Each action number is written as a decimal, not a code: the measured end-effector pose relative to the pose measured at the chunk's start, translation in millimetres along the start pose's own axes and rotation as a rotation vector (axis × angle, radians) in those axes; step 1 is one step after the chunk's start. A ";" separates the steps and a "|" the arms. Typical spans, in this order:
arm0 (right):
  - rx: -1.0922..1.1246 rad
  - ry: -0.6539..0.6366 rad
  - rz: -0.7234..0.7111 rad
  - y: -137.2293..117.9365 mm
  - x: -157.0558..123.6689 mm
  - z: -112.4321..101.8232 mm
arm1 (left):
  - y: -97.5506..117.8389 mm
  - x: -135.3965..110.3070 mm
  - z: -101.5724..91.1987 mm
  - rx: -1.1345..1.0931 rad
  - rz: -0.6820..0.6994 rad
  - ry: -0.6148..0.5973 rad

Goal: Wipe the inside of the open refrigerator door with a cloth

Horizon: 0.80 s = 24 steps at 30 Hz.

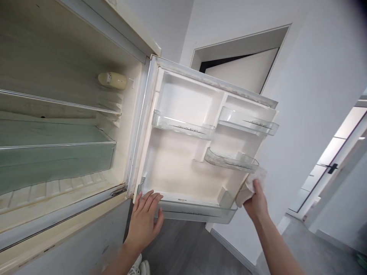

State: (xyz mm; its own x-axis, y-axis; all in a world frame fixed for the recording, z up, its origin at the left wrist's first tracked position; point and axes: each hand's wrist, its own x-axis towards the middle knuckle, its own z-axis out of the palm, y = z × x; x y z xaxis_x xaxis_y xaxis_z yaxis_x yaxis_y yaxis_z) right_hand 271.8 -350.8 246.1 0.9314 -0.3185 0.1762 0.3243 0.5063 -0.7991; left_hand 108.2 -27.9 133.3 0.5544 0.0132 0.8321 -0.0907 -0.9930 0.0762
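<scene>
A fridge door (172,160) stands swung open, with clear bins on its inner side. My left hand (145,215) is at the left end of the bottom door bin (197,214), fingers stretched out over its rim and thumb apart. Whether its fingertips press on the plastic, I cannot tell. At the door's free edge, my right hand (256,196) is closed on a pale, crumpled wipe (245,194), just below the right end of the lower middle bin (229,161). The wipe lies against the door edge; its exact material is unclear.
On the left is the fridge interior, with a glass shelf (57,101), a greenish drawer (54,164) and a yellowed lamp cover (112,81). A white wall (301,114) rises behind the door. White shoes (140,267) show on the grey floor (183,244).
</scene>
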 end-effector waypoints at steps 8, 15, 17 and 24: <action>0.045 0.032 0.246 69.2 -31.5 -57.8 | -1.1 -0.7 3.3 -0.009 -0.016 0.005; 0.125 0.016 0.506 108.3 -56.4 -96.6 | -1.7 -1.7 4.4 -0.034 -0.028 0.027; 0.225 0.060 0.570 109.8 -60.1 -94.6 | -1.5 -1.6 4.4 -0.038 -0.033 0.014; 0.331 -0.025 0.375 142.6 -76.9 -55.8 | -0.2 -2.3 6.2 -0.037 -0.043 -0.010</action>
State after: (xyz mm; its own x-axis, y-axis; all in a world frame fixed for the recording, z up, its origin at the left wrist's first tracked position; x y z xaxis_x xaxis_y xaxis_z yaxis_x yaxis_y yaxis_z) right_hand 237.2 -298.8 86.6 0.9963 -0.0488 -0.0709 -0.0020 0.8106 -0.5856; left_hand 112.1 -28.5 127.9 0.5668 0.0548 0.8220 -0.0965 -0.9865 0.1323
